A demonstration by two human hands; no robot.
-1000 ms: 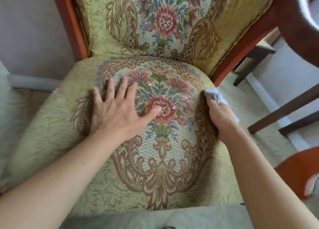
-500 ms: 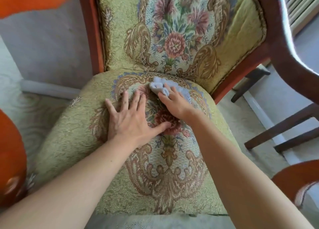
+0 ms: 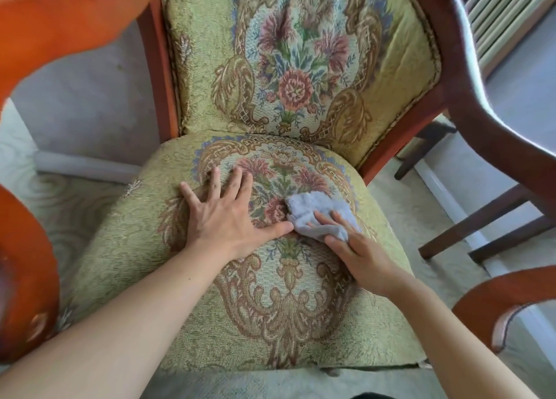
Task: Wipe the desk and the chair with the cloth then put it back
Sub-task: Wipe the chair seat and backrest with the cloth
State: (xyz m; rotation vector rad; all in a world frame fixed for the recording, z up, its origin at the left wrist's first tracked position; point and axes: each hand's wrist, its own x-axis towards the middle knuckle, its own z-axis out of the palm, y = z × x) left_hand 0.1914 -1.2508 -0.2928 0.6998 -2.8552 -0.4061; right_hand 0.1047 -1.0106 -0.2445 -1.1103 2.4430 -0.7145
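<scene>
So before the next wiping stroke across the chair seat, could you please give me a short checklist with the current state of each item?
1. Cloth in hand: ok, right hand holds it with fingers on top.
2. Cloth touching seat cushion: ok, it lies on the floral centre.
3. Left hand bracing: ok, flat on the seat, fingers spread.
4. Path clear: not ok leftward, the left thumb meets the cloth.
5. Backrest wiped: cannot tell.
</scene>
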